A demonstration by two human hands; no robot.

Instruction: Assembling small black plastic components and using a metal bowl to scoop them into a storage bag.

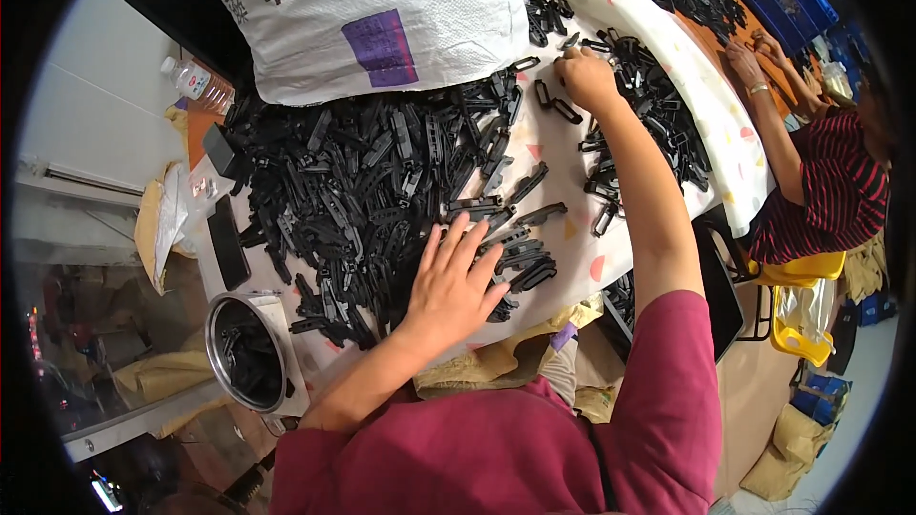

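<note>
A large heap of narrow black plastic parts (334,172) covers the left and middle of the table. My left hand (448,281) lies at the heap's near right edge, fingers spread, palm down over several parts. Farther off to the right, my right hand (587,76) is curled with its fingertips bent down to the cloth. Whatever those fingers hold is hidden; one small dark part (571,41) shows just past them. Beside that hand is a smaller pile of black loop-shaped parts (658,124), and two loose loops (563,110) lie close to its near left side.
A full white woven sack (458,0) stands on the far side. At the left are a plastic bottle (196,86), a dark phone (227,243) and a metal pot (212,343) holding black parts. Rolled cloth (697,86) borders the right, where another person (811,181) works.
</note>
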